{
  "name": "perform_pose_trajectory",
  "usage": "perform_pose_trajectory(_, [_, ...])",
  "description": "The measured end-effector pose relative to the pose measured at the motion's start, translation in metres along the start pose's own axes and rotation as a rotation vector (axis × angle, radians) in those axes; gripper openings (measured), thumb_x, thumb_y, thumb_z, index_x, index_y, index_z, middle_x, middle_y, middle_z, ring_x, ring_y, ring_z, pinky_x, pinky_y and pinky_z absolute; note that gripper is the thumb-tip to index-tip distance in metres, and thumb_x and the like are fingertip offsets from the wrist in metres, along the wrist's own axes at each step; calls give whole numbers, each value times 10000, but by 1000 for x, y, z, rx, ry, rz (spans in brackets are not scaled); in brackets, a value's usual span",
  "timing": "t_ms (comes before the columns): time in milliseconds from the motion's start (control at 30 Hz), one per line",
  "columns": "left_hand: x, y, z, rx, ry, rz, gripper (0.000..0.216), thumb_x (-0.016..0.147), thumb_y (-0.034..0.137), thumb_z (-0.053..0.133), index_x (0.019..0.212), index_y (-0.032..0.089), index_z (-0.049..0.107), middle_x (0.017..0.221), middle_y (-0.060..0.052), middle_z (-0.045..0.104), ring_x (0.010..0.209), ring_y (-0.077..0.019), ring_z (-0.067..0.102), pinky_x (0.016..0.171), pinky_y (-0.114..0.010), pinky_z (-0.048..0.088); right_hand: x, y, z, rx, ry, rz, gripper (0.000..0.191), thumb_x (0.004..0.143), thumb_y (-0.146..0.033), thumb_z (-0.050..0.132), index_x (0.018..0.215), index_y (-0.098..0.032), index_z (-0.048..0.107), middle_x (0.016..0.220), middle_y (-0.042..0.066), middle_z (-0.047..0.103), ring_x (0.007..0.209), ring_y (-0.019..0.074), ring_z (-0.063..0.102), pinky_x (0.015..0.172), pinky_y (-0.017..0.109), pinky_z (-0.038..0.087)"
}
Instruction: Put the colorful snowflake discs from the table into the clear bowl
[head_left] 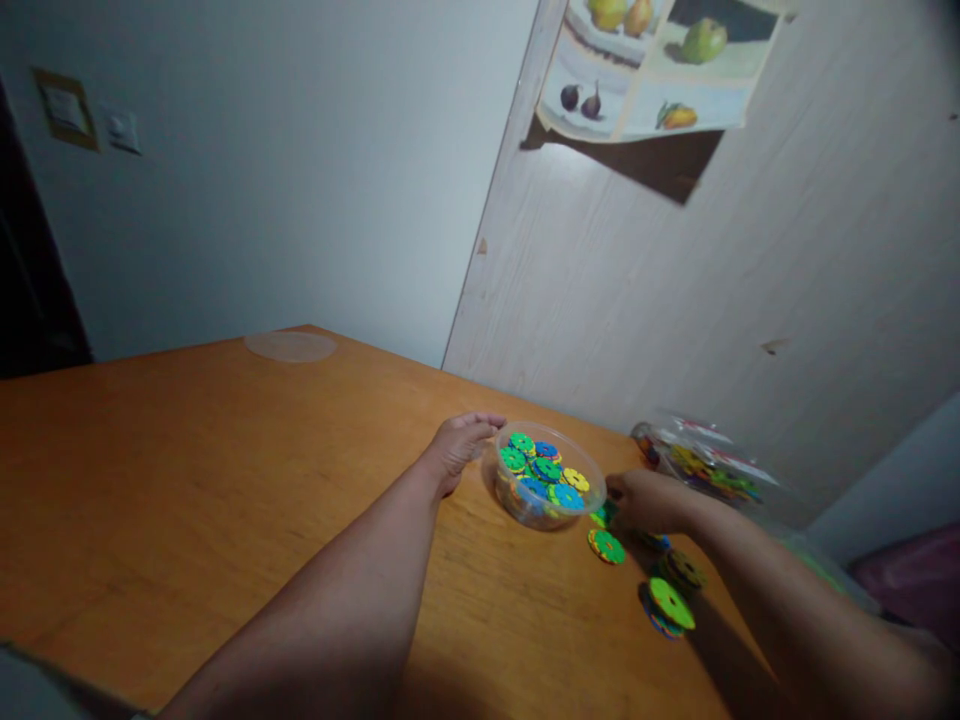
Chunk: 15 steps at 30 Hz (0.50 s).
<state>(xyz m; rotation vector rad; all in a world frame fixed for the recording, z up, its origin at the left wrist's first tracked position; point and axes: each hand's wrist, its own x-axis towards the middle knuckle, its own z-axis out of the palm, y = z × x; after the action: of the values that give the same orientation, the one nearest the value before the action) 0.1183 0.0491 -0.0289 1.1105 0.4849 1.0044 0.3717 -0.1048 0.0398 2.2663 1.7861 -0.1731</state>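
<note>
A clear round plastic tub (592, 497) stands on the orange wooden table (187, 470), filled with several coloured toothed discs in green, blue and yellow. My left hand (461, 445) rests against the tub's left rim, fingers curved round it. My right hand (649, 498) lies on the table just right of the tub, fingers closed over a green disc (601, 516) at its fingertips. More loose discs lie nearby: a green one (606, 546), a dark one (684, 570) and a green-and-blue stack (667, 606).
A clear plastic bag (709, 462) of coloured pieces lies against the pale wooden wall at the table's far right. A clear round lid (290, 346) sits at the table's far edge. A fruit poster (652, 65) hangs above.
</note>
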Motion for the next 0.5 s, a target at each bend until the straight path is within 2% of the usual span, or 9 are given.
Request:
perform_pose_trajectory(200, [-3, 3, 2, 12, 18, -19, 310, 624, 236, 685, 910, 121, 720, 841, -72, 715, 679, -138, 612, 643, -242, 440, 7, -5, 4, 25, -13, 6, 369, 608, -249, 681, 976, -243, 716, 873, 20, 737, 816, 215, 670, 650, 242, 432])
perform_pose_trajectory(367, [-4, 4, 2, 11, 20, -27, 312, 628, 253, 695, 914, 130, 723, 823, -65, 712, 671, -139, 604, 633, -245, 430, 7, 6, 0, 52, 13, 27, 411, 625, -265, 677, 1032, -212, 695, 939, 59, 737, 816, 224, 672, 653, 261, 449])
perform_pose_trajectory(433, [-4, 4, 3, 9, 23, -33, 308, 630, 251, 696, 912, 132, 723, 818, -62, 710, 672, -138, 601, 640, -246, 430, 7, 13, -7, 59, 52, 44, 380, 659, -288, 658, 1024, -185, 693, 963, 88, 730, 832, 234, 668, 668, 275, 457])
perform_pose_trajectory(500, [-4, 3, 3, 1, 22, -35, 301, 631, 246, 697, 908, 133, 722, 819, -60, 708, 679, -138, 601, 649, -248, 431, 5, 18, -18, 92, 148, 35, 322, 706, -317, 632, 988, -173, 693, 963, 98, 724, 847, 233, 660, 692, 283, 462])
